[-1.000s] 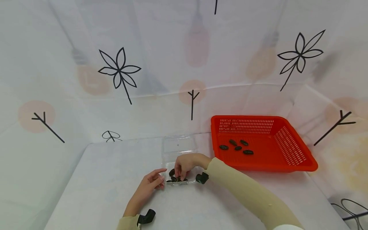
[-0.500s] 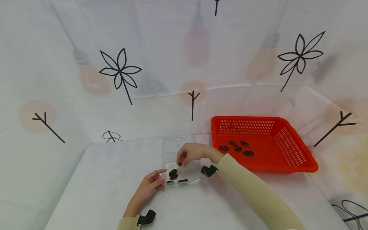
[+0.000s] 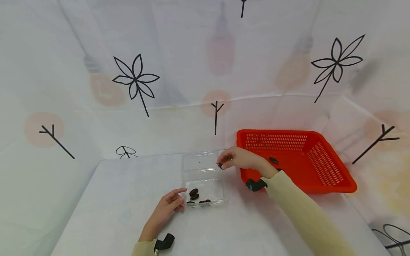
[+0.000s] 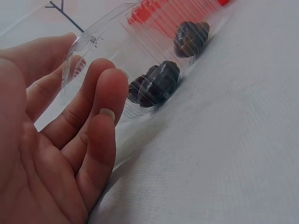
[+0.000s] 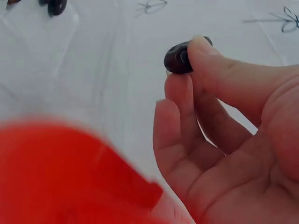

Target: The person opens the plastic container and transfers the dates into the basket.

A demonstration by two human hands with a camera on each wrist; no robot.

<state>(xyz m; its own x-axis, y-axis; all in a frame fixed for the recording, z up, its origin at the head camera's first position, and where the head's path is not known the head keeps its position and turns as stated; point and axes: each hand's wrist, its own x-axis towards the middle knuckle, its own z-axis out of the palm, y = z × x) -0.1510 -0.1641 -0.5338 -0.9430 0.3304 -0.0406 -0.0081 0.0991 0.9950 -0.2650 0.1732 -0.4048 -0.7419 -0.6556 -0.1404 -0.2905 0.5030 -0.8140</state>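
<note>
Between thumb and fingertips, my right hand (image 3: 238, 158) pinches a dark, glossy date (image 5: 177, 58), held up between the clear box and the red basket. My left hand (image 3: 166, 206) lies at the left side of a clear plastic clamshell box (image 3: 213, 190), its fingers loosely bent and the fingertips at the box wall. The box's lid (image 3: 199, 161) is folded back behind it. Several dates (image 3: 194, 194) lie in the base, toward the left and the front wall. Through the wall, the left wrist view shows dark dates (image 4: 160, 84) close up.
A red plastic basket (image 3: 336, 165) with slotted walls stands at the back right. One date (image 3: 273, 160) shows inside it; my right hand and forearm cover part of the basket. A white cloth (image 3: 112, 199) covers the table, and a printed curtain (image 3: 179, 124) hangs behind.
My right hand has lifted a date out of the box and carried it up and to the right, to the basket's left edge. The left hand stays at the box.
</note>
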